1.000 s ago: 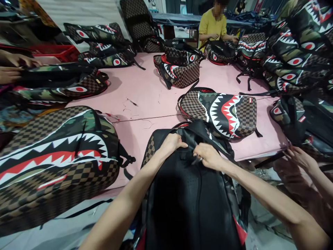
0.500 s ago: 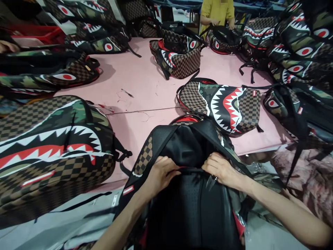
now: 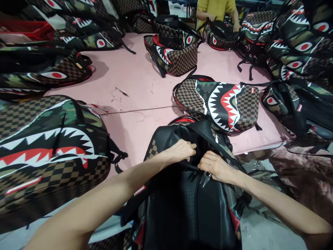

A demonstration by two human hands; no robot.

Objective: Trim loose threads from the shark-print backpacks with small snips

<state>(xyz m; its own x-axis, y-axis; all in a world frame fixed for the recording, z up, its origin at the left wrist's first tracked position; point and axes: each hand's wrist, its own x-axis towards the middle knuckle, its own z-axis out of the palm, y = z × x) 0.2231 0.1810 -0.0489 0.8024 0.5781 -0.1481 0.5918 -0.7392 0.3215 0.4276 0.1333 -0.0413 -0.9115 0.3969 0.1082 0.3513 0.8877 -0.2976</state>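
Observation:
A black backpack (image 3: 182, 208) with checkered and camouflage parts stands in front of me, its padded back panel towards me and its top opening spread. My right hand (image 3: 215, 167) pinches the upper edge of that panel at the right side of the opening. Small metal thread snips (image 3: 205, 178) stick out below its fingers, blades pointing down. Over the opening is my left hand (image 3: 182, 151), fingers curled together close to the right hand. Whatever lies between those fingers is hidden. The inside of the bag is dark.
A pink-covered table (image 3: 140, 93) holds several shark-mouth backpacks. A large one (image 3: 52, 139) is at the left, another (image 3: 221, 100) lies just beyond mine. More are piled (image 3: 299, 45) at the right. Across the table, a person in yellow (image 3: 217, 12) handles a bag.
My left hand has left the panel's edge and moved right and upward, over the opening, nearer my right hand. The right hand keeps its grip. The view has shifted slightly.

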